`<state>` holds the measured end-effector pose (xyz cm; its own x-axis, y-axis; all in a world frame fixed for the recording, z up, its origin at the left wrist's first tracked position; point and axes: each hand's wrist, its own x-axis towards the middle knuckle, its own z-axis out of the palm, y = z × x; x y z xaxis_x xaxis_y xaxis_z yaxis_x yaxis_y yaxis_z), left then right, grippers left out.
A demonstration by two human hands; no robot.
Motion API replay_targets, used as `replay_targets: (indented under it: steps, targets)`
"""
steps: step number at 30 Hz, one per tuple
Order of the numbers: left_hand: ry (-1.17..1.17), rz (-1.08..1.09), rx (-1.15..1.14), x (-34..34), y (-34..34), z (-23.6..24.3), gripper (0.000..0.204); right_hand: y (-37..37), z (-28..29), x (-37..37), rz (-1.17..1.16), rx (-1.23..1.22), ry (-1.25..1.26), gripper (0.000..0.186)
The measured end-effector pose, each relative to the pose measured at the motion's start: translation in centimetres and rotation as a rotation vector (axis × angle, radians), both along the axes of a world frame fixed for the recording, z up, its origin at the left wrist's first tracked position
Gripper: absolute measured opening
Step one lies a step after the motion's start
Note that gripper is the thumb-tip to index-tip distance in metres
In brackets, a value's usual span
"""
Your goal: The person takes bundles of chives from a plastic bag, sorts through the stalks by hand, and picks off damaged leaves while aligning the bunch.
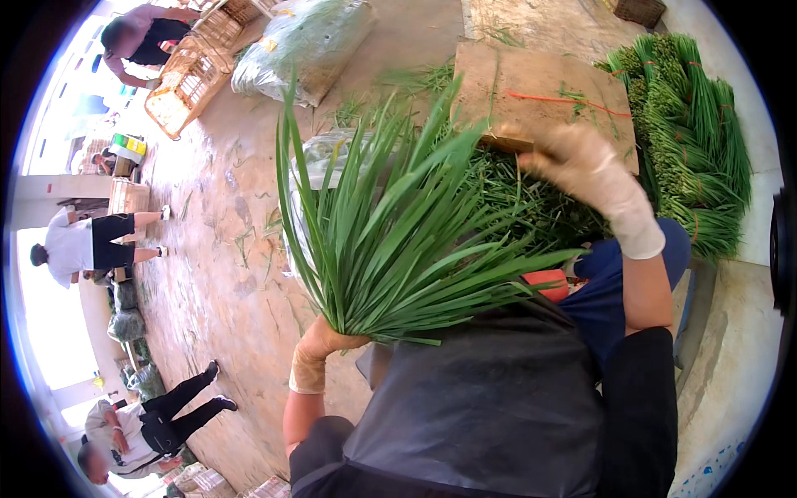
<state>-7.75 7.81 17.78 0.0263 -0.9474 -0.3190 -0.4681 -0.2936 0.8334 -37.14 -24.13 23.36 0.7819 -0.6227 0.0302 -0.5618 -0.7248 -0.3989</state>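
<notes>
My left hand, in a pale thin glove, is closed round the base of a bunch of garlic chives. The long flat green leaves fan upward and to the right, in front of my dark apron. My right hand, gloved as well, is raised at the near edge of a brown board, apart from the bunch. Motion smears its fingers, so whether it holds anything cannot be made out. Below it lies a heap of loose green leaves.
Tied green bundles are stacked at the right. An orange strip crosses the board. A plastic-wrapped bale and a basket stand at the far left, where a person bends. Two more people stand on the left; leaf scraps litter the floor.
</notes>
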Motion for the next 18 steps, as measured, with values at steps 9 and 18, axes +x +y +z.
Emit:
replay_targets:
  steps: [9,18]
  targets:
    - [0.068,-0.12,0.035,1.5,0.1,-1.6,0.05,-0.7,3.7,5.8,0.445,-0.732,-0.157,0.021]
    - [0.213,0.032,0.14,-0.2,-0.4,1.8,0.038,-3.0,1.2,1.9,0.325,0.074,-0.308,0.024]
